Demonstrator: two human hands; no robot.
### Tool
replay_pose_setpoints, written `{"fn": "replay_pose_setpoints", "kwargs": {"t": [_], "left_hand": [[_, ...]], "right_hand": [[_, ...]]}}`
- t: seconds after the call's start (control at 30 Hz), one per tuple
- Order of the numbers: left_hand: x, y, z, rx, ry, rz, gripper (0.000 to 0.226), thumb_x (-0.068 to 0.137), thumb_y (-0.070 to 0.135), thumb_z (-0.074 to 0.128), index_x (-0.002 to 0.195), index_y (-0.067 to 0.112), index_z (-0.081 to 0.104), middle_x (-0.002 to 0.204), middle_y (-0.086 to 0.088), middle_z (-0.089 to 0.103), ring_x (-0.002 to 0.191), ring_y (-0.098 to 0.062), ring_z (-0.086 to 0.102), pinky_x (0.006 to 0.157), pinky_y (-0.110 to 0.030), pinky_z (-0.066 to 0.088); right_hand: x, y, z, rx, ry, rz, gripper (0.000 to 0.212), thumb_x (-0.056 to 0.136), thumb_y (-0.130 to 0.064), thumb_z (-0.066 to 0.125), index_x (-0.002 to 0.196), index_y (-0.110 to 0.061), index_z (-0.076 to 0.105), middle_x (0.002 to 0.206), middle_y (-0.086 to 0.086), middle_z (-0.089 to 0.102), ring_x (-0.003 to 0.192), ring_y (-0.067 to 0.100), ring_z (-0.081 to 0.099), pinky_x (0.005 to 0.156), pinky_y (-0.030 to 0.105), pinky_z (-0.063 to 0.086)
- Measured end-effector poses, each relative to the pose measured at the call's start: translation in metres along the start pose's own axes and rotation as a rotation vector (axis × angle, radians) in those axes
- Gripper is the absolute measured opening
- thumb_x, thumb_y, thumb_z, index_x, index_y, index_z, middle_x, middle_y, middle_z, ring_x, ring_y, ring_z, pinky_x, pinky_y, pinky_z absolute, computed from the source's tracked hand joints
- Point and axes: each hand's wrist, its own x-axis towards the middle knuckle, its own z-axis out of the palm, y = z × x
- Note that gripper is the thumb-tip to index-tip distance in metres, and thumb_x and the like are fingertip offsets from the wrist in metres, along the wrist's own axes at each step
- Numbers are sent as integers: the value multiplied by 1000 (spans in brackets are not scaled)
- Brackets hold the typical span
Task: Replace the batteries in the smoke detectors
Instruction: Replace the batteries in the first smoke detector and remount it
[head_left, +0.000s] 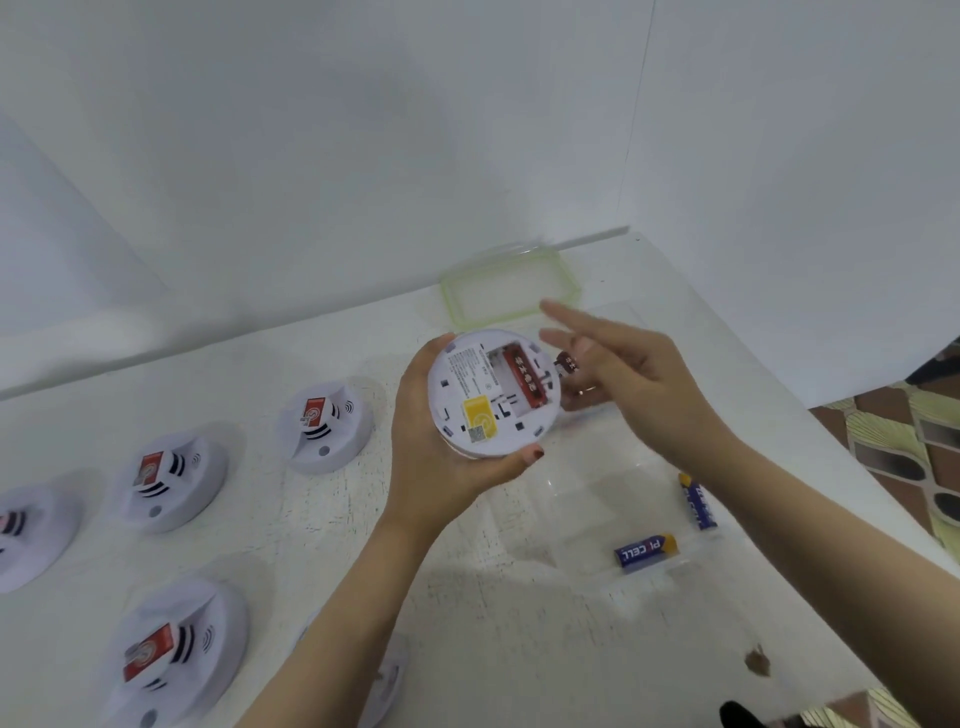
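My left hand (434, 457) grips a white round smoke detector (491, 395), back side up, above the table. Its battery bay is uncovered and a red battery (522, 379) lies in it. My right hand (623, 369) is at the detector's right rim and pinches a second red battery (566, 361) just outside the bay, with the index finger stretched out. Two blue and yellow batteries (645, 552) (697, 501) lie in a clear plastic box (571, 519) on the table below my right forearm.
Several white smoke detectors (324, 426) (171, 480) (174, 649) with red labels stand face up on the left of the white table (311, 519). A clear lid with a green rim (506, 288) lies at the back by the wall. The table's right edge drops to a patterned floor (904, 457).
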Motion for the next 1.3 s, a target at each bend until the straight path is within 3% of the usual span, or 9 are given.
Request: {"fn": "replay_pose_setpoints", "kwargs": {"t": [0.07,0.2,0.33,0.47,0.7,0.97,1.1,1.2,1.3], "left_hand": [[3,-3,-5,20,34,0,90,56,39,81,131,29,33,128,39,40,124,7,42,101,-12,37],[4,-6,-12,61,32,-13,90,56,42,81,131,32,32,129,40,38,125,8,41,102,-12,37],[4,-10,-13,58,20,-29,91,56,42,82,132,33,33,131,35,40,126,2,42,102,-15,38],[3,-15,-10,42,11,-58,93,55,38,84,133,30,33,133,28,41,126,3,43,100,-11,38],[3,-20,-4,-3,-12,-88,90,54,37,85,129,34,35,127,32,45,124,-1,46,100,-16,41],[5,-19,-5,8,-16,-110,89,55,40,84,129,34,35,125,33,45,124,-1,47,99,-16,41],[6,-21,-10,83,-9,-135,94,52,50,84,131,35,35,134,13,44,128,-13,44,106,-32,41],[6,-17,-15,109,-19,-165,96,47,52,84,129,36,36,131,14,46,124,-5,46,102,-24,42],[6,-12,-16,100,-31,-167,94,45,49,85,126,35,37,126,19,48,118,4,49,95,-12,43]], "right_hand": [[14,1,-6,-127,47,63,32,98,-18,47,126,-28,56,115,-6,65,82,14,69,73,26,57],[47,14,-19,-905,-69,191,20,91,-26,54,106,-22,66,103,-6,65,93,13,58,83,29,46],[66,26,-15,-1113,-190,398,30,86,-22,58,61,-12,46,63,3,46,63,21,47,55,26,34],[73,31,-8,-1157,-125,386,17,83,-24,64,87,-8,65,85,8,62,81,25,59,63,27,41],[70,35,-4,-1080,-82,392,25,83,-7,59,106,-16,61,113,2,60,103,21,56,73,27,40],[65,31,-9,-1141,-168,384,28,84,-22,63,101,-1,71,103,14,70,94,28,65,80,35,53],[65,26,-12,-1052,-153,353,27,87,-25,59,98,-5,73,99,12,71,92,26,64,67,23,45],[62,20,-21,-838,-222,376,37,88,-10,55,125,-8,60,100,5,68,96,20,61,80,23,42],[53,11,-29,-494,-286,397,31,89,-1,52,115,-11,66,82,2,61,75,14,60,73,23,51]]}}
